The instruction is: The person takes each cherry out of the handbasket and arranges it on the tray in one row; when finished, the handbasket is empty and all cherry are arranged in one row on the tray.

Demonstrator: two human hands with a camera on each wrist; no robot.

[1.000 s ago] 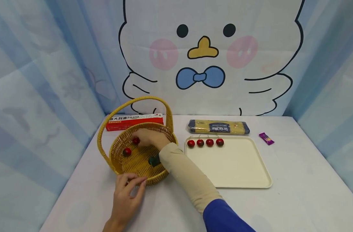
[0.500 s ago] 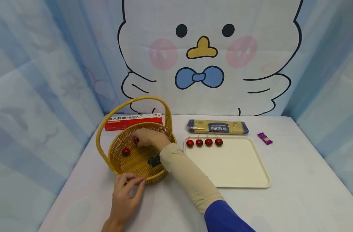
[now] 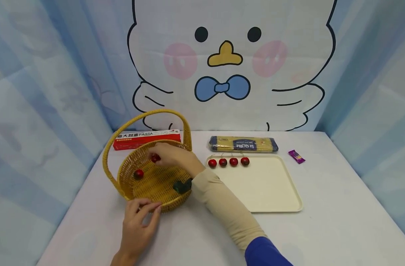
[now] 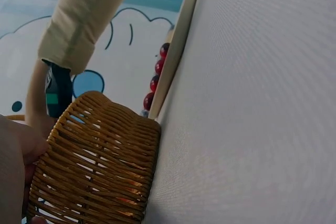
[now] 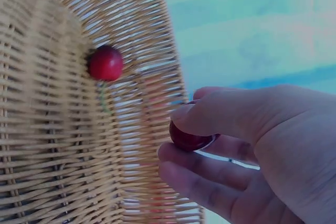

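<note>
"White backdrop [image 3: 288, 22] along the far side, printed with a cartoon creature in a blue bow tie [image 3: 222, 88]; pale blue curtains [image 3: 56, 111] left and right; a white table [image 3: 335, 207] under it all; what are the hands at?"

"Right hand [image 5: 236, 145] first: it pinches a dark red cherry [image 5: 188, 137] between thumb and fingers, over the far part of the wicker basket [image 3: 152, 188]; I can't tell whether that fruit touches the weave."

"And the left?"

"Left hand [image 3: 136, 231] is at the basket's near rim; its fingers and thumb are bent onto the edge, gripping it."

"More fruit?"

"One loose cherry [image 3: 138, 174] inside, by the left wall, with a green stem; four others [image 3: 223, 162] sit in a row along the far edge of the cream tray [image 3: 265, 188], right of the basket."

"Round about?"

"Red and white pasta box [image 3: 146, 141], far left, behind the basket; the tall arched handle [image 3: 163, 111] rises above; a yellow and dark blue packet [image 3: 243, 144] lies just beyond the tray; a small purple wrapper [image 3: 296, 156] lies near the tray's far right corner."

"That right arm?"

"Beige sleeve [image 3: 227, 207] down to the wrist, royal blue cloth [image 3: 263, 251] higher up; a dark device [image 4: 59, 90] sits at the wrist."
</note>
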